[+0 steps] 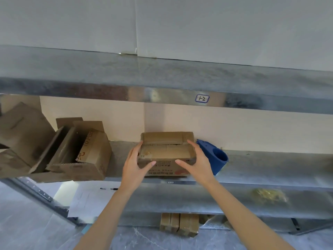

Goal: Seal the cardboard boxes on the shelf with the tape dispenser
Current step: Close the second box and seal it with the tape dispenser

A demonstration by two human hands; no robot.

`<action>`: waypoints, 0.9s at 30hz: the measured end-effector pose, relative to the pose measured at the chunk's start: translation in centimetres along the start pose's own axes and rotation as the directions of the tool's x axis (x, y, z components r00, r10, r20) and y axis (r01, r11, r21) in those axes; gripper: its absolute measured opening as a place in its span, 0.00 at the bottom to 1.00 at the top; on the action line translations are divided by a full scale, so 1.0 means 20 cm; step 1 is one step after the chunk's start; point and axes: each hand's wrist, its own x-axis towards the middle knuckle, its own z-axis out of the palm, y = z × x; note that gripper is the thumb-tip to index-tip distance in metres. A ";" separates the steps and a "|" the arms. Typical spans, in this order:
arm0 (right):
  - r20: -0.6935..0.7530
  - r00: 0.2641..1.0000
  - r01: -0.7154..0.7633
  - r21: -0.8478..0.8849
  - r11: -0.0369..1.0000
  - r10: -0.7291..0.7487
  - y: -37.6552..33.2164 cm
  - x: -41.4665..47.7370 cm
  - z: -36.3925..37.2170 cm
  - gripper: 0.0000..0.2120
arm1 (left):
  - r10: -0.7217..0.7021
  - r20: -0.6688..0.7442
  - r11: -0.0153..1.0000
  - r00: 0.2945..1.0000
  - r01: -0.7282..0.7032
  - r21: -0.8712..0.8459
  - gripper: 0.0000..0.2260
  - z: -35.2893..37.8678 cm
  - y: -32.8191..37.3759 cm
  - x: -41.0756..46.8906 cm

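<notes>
Your two hands bracket the small cardboard box (165, 154) at the centre of the frame, on the front part of the middle shelf (270, 165). Your left hand (135, 165) lies against its left end, fingers straight up the side to the top edge and thumb stretched across the printed front face. Your right hand (196, 161) mirrors it on the right end, fingers straight and thumb on the front. Neither hand is clenched; both rest flat against the box, which sits between them. The box's top flaps are folded down, with a seam running left to right across the top.

The blue tape dispenser (216, 157) lies on the same shelf just to the right of the box, close behind your right hand, and neither hand touches it.

At the left of the frame, larger cardboard boxes (81, 156) stand on this shelf with their flaps open. The edge of the upper shelf (162, 73) carries a small handwritten label (202, 98). Lower right, a blurred yellowish bag (266, 195) lies on the shelf below, and some flat brown packs (179, 224) sit under it near the floor.
</notes>
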 end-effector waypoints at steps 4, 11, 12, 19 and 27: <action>-0.039 0.997 0.068 -0.004 0.998 -0.068 -0.06 0.03 -0.10 0.42 | 0.092 -0.047 0.995 0.995 -0.093 -0.019 0.36 -0.05 0.16 0.04; -0.175 0.978 0.115 -0.009 0.993 -0.115 -0.08 0.07 -0.38 0.38 | 0.259 -0.039 0.965 0.965 -0.260 -0.030 0.36 0.05 0.51 0.14; -0.195 0.975 0.109 -0.016 0.994 -0.110 -0.07 0.07 -0.45 0.37 | 0.275 -0.017 0.961 0.961 -0.276 -0.038 0.36 0.09 0.56 0.15; -0.324 0.943 0.058 -0.078 0.995 -0.080 0.10 -0.02 -0.93 0.37 | 0.406 0.189 0.907 0.894 -0.420 0.036 0.37 0.42 0.85 0.20; -0.417 0.909 -0.041 -0.119 0.992 -0.012 0.50 -0.19 -1.55 0.37 | 0.503 0.365 0.683 0.783 -0.619 0.387 0.35 0.94 1.11 0.11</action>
